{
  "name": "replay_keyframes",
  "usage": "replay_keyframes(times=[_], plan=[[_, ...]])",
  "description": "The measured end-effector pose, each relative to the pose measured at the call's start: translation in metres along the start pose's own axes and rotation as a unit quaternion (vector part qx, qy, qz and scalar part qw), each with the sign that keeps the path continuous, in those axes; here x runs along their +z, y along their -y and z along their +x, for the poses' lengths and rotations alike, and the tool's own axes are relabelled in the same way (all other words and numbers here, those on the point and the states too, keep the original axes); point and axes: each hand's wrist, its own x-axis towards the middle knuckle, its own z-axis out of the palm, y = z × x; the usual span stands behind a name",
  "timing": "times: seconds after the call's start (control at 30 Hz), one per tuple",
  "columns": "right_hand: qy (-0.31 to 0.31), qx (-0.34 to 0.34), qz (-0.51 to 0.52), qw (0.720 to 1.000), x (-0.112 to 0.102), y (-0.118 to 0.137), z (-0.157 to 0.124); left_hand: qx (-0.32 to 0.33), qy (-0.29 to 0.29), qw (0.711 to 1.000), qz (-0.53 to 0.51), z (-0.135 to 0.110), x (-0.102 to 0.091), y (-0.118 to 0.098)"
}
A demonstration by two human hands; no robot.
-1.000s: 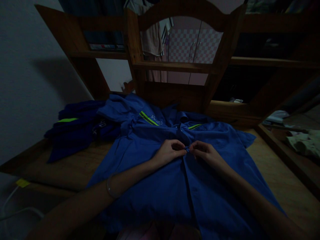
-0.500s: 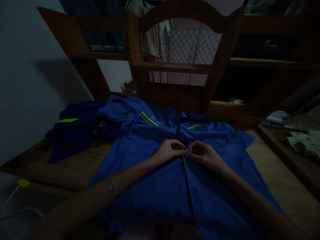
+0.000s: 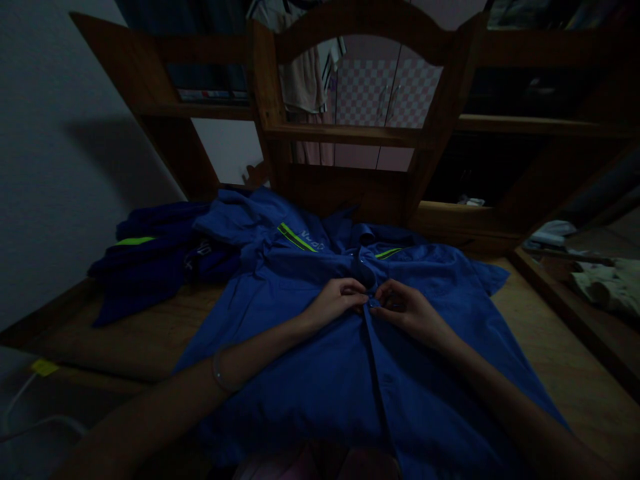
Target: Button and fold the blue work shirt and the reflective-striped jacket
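A blue work shirt (image 3: 310, 360) with yellow-green stripes and lettering lies spread front side up, its collar (image 3: 364, 233) away from me. Its front placket runs down the middle, parted below my hands. My left hand (image 3: 337, 300) pinches the left edge of the placket from the left. From the right, my right hand (image 3: 407, 310) has thumb and fingers closed on the opposite edge. Between the fingertips shows a small button (image 3: 373, 302). In the dim light I cannot tell whether it sits in a buttonhole.
A darker blue garment (image 3: 145, 267) with a yellow-green stripe lies bunched at the left. Behind the shirt rises a wooden shelf frame (image 3: 345, 137). A pale crumpled item (image 3: 607, 283) is at the far right. White cables (image 3: 45, 423) with a yellow tag hang at the lower left.
My fingers have shifted slightly at the button, and the left fingertips have drawn a little left. The shirt lies as before.
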Motion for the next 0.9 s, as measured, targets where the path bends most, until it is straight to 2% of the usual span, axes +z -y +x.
replay_keyframes(times=[0.43, 0.63, 0.9], plan=[[-0.005, -0.011, 0.005, 1.000, 0.0009, 0.0052, -0.0017, -0.028, -0.002, 0.999, -0.025, -0.0039, 0.0031, -0.0082], [0.000, -0.044, -0.048, 0.998, -0.0001, 0.0082, -0.0025, -0.014, 0.004, 1.000, -0.019, -0.0046, 0.0026, -0.0071], [-0.011, -0.041, -0.062, 0.997, -0.0009, 0.0077, -0.0035, -0.014, 0.005, 1.000, -0.014, -0.0041, 0.0028, -0.0057]])
